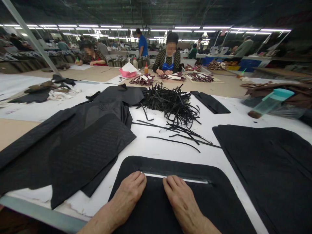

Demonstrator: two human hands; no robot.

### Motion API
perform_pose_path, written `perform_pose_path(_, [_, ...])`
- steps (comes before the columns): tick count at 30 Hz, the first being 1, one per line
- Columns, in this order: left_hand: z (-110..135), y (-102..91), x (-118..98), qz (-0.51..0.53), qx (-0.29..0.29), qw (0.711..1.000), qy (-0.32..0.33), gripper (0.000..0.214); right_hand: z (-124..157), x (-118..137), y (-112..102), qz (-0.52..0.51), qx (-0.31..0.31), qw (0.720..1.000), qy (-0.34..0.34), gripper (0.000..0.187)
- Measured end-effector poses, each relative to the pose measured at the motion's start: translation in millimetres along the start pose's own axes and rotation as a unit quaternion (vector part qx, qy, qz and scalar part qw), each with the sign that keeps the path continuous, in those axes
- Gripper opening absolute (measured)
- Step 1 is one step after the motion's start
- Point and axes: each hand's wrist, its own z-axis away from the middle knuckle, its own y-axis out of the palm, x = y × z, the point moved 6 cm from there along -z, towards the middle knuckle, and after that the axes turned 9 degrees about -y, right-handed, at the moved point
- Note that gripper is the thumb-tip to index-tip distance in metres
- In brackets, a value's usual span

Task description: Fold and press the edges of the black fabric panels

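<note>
A black fabric panel [156, 164] with rounded corners lies flat on the white-covered table in front of me. Near its far edge runs a long narrow slot [175, 178] that shows white; I cannot tell whether that is the table or a strip. At the slot's left end, my left hand [130, 190] is closed, its curled fingers pinching the near edge. My right hand [179, 196] does likewise about midway along, fingers bent and pressed on the fabric. The fingertips are partly hidden. Beyond the panel are loose black strips [174, 143] and a tangled heap of them [170, 100].
Black fabric pieces [90, 156] are piled at left, and a stack of black panels [265, 162] lies at right. A folded black piece [211, 101] and a teal-lidded bottle [271, 103] stand farther back. Across the table a co-worker [168, 58] handles maroon pieces [172, 76].
</note>
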Motion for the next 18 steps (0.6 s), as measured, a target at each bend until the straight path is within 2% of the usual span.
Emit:
perform_pose_path(8, [6,-9.1,23,0.093,-0.029,0.994,-0.056,0.026,-2,5,-6,0.034,-0.020,0.999,-0.003,0.037])
perform_pose_path(11, [6,-17.3,30,0.134,-0.069,0.984,-0.097,0.032,-4,7,-3,0.046,-0.018,0.999,-0.003,0.037])
perform_pose_path(14, [4,-24.1,18,0.115,-0.125,0.981,-0.091,0.034,-3,9,2,0.050,-0.013,0.999,0.001,0.042])
perform_pose_path(18, [0,-10.3,-17,0.016,-0.137,0.990,0.005,0.041,0,12,5,0.063,-0.021,0.998,0.009,0.045])
